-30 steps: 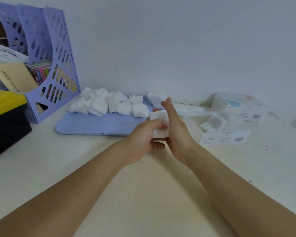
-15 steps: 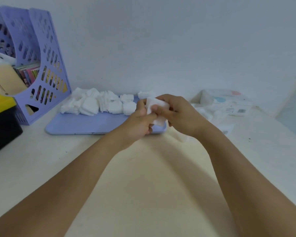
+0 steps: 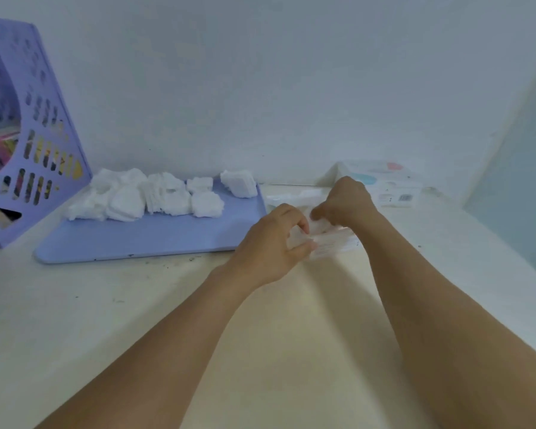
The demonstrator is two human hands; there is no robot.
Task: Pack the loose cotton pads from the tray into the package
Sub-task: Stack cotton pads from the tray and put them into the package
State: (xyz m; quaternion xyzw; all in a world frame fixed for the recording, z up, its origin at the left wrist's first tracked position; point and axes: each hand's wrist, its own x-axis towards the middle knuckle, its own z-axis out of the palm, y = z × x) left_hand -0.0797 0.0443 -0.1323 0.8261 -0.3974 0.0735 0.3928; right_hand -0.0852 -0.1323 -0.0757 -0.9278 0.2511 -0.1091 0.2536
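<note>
Several piles of white cotton pads [image 3: 155, 198] lie along the far side of a lilac tray [image 3: 149, 239] on the table. Just right of the tray's front corner, my left hand [image 3: 276, 239] and my right hand [image 3: 347, 201] meet over a clear plastic package [image 3: 331, 241] lying on the table. Both hands pinch a small white stack of cotton pads [image 3: 317, 226] at the package's mouth. The stack is mostly hidden by my fingers, and I cannot tell how far it sits inside the package.
A lilac perforated file holder [image 3: 28, 144] with papers stands at the far left. More plastic packages, one with pink and blue print [image 3: 384, 181], lie against the wall at the back right. A pale panel [image 3: 520, 181] rises at the right edge.
Both hands have carried the pad stack to the right, away from the tray's front, and lowered it to the clear package. My view has turned right as well.
</note>
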